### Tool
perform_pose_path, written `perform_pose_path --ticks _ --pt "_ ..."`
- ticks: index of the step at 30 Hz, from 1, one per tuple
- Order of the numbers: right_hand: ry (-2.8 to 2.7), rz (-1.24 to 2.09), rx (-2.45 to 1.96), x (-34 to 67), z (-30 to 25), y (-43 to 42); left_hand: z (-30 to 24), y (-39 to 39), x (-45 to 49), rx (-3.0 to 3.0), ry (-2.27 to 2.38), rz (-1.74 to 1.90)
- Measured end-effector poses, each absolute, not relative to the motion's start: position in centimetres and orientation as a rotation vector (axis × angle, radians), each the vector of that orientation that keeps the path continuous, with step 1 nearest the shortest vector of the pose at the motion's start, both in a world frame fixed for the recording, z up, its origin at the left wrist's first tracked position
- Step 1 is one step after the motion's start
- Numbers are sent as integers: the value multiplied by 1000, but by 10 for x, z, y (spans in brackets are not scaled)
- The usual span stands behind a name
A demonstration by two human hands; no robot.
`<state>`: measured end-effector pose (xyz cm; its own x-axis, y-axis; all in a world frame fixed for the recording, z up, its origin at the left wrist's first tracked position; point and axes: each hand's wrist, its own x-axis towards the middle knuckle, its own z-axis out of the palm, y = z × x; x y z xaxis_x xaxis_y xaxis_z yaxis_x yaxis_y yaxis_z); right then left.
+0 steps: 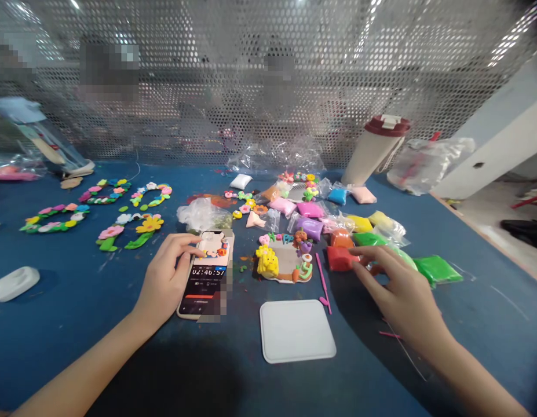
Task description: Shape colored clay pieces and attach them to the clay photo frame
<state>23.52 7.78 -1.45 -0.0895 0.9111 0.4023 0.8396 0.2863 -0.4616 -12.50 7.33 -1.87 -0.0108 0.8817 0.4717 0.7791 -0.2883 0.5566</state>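
Note:
My left hand point(166, 275) rests over the left side of a phone point(205, 292), its fingertips on the upper screen, which shows a picture and the digits 02:46:57. The phone lies flat, not lifted. My right hand point(396, 286) pinches the near right end of a red clay packet point(339, 259) between thumb and fingers. Between my hands lies a small frame decorated with clay figures point(289, 263), a yellow animal at its left. Just right of it is a pink modelling tool point(322, 281). Nearer to me is a white rounded board point(298, 331).
Several coloured clay packets point(309, 227) spread behind and right of the frame. Clay flower wreaths point(55, 219) lie at left, near a white mouse-shaped object point(15, 284). A tumbler point(372, 152) and a plastic bag point(427, 165) stand at back right, before a perforated metal screen point(198, 110).

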Motion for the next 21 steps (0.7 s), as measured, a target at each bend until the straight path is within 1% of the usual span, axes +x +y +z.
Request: perform_pose_path --ticks 11,18,21 --pt "-1978 272 -1487 232 -20 80 -18 71 -115 2187 1738 1067" --pt "-1984 289 -1481 234 -20 81 -13 71 -120 2202 1791 1238" --pt "-1982 297 -1481 234 -21 81 -14 72 -121 2185 1809 1239"
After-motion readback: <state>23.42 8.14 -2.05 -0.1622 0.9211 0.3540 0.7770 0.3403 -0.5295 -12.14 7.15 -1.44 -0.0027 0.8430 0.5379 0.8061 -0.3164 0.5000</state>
